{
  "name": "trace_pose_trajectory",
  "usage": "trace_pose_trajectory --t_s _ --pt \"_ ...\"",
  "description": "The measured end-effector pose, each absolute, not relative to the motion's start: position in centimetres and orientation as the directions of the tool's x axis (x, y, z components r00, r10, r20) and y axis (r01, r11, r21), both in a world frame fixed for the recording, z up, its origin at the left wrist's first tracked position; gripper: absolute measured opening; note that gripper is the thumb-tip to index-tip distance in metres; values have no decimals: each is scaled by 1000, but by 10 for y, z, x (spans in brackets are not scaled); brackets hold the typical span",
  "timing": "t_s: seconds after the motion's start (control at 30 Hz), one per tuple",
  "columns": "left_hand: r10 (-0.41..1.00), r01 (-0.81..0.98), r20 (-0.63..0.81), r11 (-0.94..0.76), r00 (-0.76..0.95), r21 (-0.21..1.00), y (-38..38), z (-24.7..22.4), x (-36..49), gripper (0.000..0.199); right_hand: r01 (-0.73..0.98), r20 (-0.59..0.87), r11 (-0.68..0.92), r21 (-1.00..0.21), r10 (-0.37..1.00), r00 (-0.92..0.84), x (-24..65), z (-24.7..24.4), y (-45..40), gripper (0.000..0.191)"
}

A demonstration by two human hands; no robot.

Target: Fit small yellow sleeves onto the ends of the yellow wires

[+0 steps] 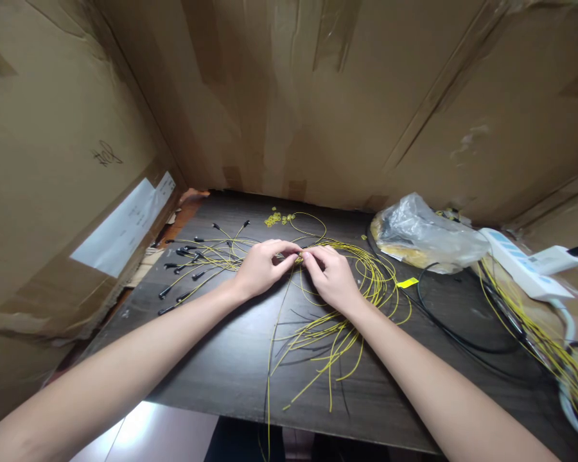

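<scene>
My left hand [271, 266] and my right hand [331, 276] meet fingertip to fingertip over the middle of the table. Both are closed in a pinch around a thin yellow cable, whose held part is mostly hidden by the fingers. A strand drops from there past the table's front edge. Loops of a yellow cable bundle [378, 282] curve around and under my right hand, with loose ends fanned out in front. Left of my left hand, several black connectors [200, 276] tip the spread cables. Small yellow pieces [272, 220] lie piled beyond my hands.
Dark tabletop [212, 359] borders large cardboard boxes [289, 115] at the back and left. To the right are a clear plastic bag [426, 234], a white power strip [520, 266], a black cable [457, 340], more yellow cables [549, 353] and a yellow tag [407, 283].
</scene>
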State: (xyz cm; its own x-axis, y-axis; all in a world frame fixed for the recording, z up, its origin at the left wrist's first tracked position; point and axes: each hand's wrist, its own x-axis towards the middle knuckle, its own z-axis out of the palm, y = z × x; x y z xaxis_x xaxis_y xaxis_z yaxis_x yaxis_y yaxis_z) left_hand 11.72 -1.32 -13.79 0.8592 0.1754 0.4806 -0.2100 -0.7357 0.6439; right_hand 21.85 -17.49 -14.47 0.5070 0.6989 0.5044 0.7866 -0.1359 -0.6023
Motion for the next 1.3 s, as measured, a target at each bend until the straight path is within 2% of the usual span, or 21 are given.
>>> trace_pose_trajectory --t_s 0.53,0.8,1.07,1.3 --pt "121 -245 487 -745 865 621 -14 -136 116 15 811 501 -129 -570 728 468 219 -146 -174 29" --pt "216 -179 432 -686 875 705 -15 -136 116 14 793 539 -106 -600 678 499 217 -147 -174 11" --pt "207 -195 483 -729 851 656 -13 -137 117 13 783 560 -89 -616 650 514 217 -146 -174 7" --pt "232 -171 464 -718 855 674 -11 -140 117 11 758 543 -112 -643 631 554 216 -143 -176 6"
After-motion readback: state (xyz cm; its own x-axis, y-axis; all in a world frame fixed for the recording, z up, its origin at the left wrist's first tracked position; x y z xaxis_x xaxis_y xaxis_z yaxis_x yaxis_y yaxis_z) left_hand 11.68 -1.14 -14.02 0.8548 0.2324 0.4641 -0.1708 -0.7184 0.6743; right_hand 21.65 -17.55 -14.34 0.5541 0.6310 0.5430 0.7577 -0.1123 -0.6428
